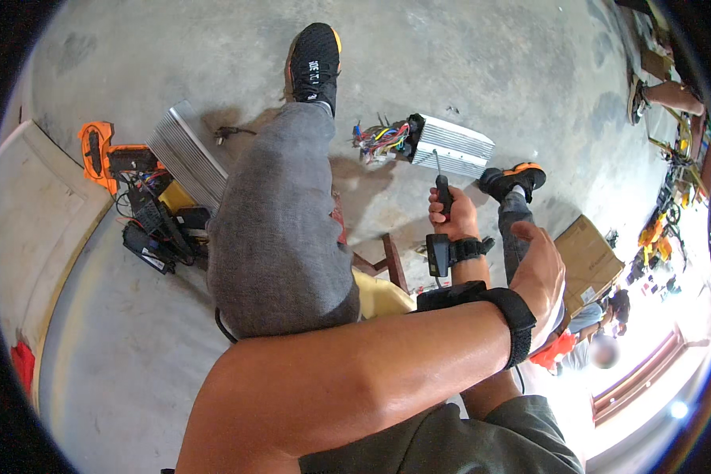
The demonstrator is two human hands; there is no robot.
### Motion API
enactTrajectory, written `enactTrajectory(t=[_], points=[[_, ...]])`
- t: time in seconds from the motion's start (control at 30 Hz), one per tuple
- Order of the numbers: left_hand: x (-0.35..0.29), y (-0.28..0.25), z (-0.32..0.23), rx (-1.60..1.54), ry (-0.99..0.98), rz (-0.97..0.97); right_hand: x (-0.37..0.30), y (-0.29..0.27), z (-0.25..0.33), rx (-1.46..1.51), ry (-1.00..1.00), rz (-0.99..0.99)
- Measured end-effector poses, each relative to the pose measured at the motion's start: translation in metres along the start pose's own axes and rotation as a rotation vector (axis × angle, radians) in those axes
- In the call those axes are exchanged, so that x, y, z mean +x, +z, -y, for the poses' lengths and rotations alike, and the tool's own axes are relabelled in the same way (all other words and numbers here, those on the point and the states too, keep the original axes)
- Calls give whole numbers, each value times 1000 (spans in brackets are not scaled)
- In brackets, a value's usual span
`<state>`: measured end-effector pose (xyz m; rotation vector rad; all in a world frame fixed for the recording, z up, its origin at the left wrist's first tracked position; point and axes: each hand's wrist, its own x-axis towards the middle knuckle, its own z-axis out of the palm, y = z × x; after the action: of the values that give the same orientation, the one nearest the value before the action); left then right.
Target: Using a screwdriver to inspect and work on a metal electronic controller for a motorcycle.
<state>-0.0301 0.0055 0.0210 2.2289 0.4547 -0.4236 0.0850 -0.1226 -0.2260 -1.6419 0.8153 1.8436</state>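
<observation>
Gripping screwdriver (444, 197) in right hand (454, 214), fingers closed round the black handle, shaft pointing away over silver case (454, 144); at the tip, cannot tell contact from a small gap. Crossing over right forearm with left hand (540, 272), back of hand up, near right leg (516, 225); fingers partly hidden, so cannot tell if open or curled, or if touching the leg. On both wrists, black straps (517, 325) with small black devices (438, 255).

Just beyond right hand, silver case, ribbed, lying on floor (419, 55) between the two feet. Out of its left end, loose bundle of multicoloured wires (381, 141); inside of case hidden. Just beside its near right corner, right shoe (517, 182), black and orange. Farther off and left, left shoe (316, 69), at the end of left leg (284, 213) in grey trousers. Partly behind that leg, brown stool (392, 265).

Left of left leg, finned case (188, 154), tilted, contents out of sight. Next to it, heap of black parts (152, 207) with cables, plus orange frame (96, 154). Between finned case and leg, black plug (227, 132) on a cable. At far left, pale panel (43, 213) with curved edge.

Right of right leg, cardboard box (586, 261); contents hidden. Beyond it, co-worker (588, 320) low down, and jumble of orange and dark items (662, 229).
</observation>
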Motion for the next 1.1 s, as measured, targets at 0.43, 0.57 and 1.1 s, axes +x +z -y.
enactTrajectory(t=[0.43, 0.57, 1.1], points=[[-3, 3, 2, -45, 68, -12, -22, 3, 0, -22, -435, -230], [5, 6, -3, -53, 7, -45, -20, 7, -6, 258, -192, -113], [18, 17, -13, -22, -26, -93, -30, 4, -18, -279, -770, -430]])
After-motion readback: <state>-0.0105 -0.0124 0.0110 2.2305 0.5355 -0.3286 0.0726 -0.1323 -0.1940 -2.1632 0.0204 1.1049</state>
